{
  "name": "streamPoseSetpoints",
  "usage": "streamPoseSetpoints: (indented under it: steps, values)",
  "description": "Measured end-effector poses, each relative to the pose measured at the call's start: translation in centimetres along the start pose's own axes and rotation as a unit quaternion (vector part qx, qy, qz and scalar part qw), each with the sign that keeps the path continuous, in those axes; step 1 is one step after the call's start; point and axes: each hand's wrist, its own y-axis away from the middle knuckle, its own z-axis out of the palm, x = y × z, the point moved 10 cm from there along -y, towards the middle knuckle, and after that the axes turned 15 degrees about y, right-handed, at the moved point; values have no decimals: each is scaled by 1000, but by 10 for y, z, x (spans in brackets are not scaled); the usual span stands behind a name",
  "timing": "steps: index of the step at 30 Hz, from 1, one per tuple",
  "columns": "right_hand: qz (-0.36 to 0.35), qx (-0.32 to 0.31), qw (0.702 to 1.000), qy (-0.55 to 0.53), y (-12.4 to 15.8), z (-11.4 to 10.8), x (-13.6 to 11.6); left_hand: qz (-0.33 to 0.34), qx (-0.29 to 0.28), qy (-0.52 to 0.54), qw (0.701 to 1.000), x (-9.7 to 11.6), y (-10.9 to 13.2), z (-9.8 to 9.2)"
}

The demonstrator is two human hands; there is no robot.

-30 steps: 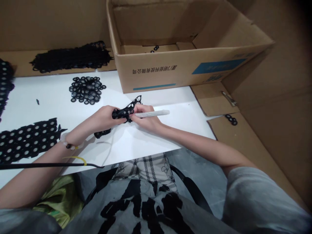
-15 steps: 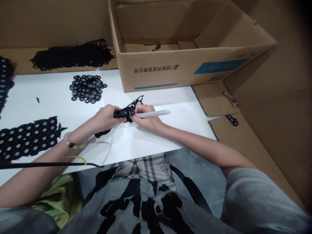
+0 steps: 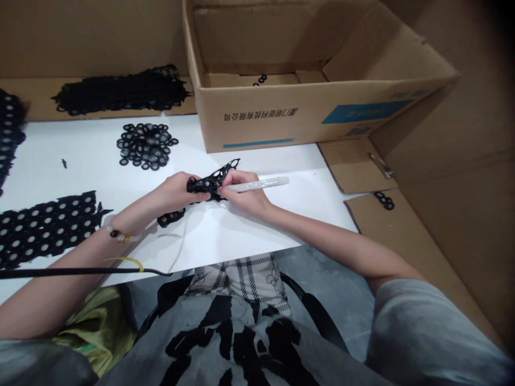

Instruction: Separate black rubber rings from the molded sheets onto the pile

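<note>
My left hand (image 3: pixel 177 191) is closed around a strip of black perforated rubber sheet (image 3: pixel 213 179), held just above the white table (image 3: pixel 249 225). The strip's loose end (image 3: pixel 171 217) hangs down onto the table below my wrist. My right hand (image 3: pixel 245 194) grips a white pen-like tool (image 3: pixel 257 185) and presses its tip against the strip where my left fingers pinch it. A beaded bracelet (image 3: pixel 116 234) sits on my left wrist.
A pile of black rubber rings (image 3: pixel 147 145) lies behind my hands. A larger perforated sheet (image 3: pixel 44 228) lies at the left, a heap of sheets (image 3: pixel 120 91) at the back. An open cardboard box (image 3: pixel 306 115) stands behind. A black cable (image 3: pixel 80 272) crosses the table's near edge.
The white tool has tilted slightly, its far end rising to the right. Both hands stay together on the strip, barely shifted.
</note>
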Motion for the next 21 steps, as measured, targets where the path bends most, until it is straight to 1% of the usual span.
streamPoseSetpoints:
  steps: [5, 10, 12, 14, 18, 21]
  values:
    - [-5, -5, 1000, 13, 0, 1, -1, -3, -3, 3, 1000, 0, 0, 1]
    - [-27, -9, 998, 59, 2, 3, -6, -22, 44, 19, 999, -1, 3, -4]
    - [-36, -9, 997, 74, 4, 3, -9, -31, 53, 39, 997, -2, 4, -4]
    - [-41, -8, 996, 83, 5, 4, -11, -34, 46, 71, 996, -2, 5, -2]
    - [-51, 1, 995, 82, 7, 5, -13, -38, 12, 137, 990, -6, 3, 4]
    - [-55, 1, 996, 69, 7, 6, -13, -49, -16, 152, 987, -13, 2, 6]
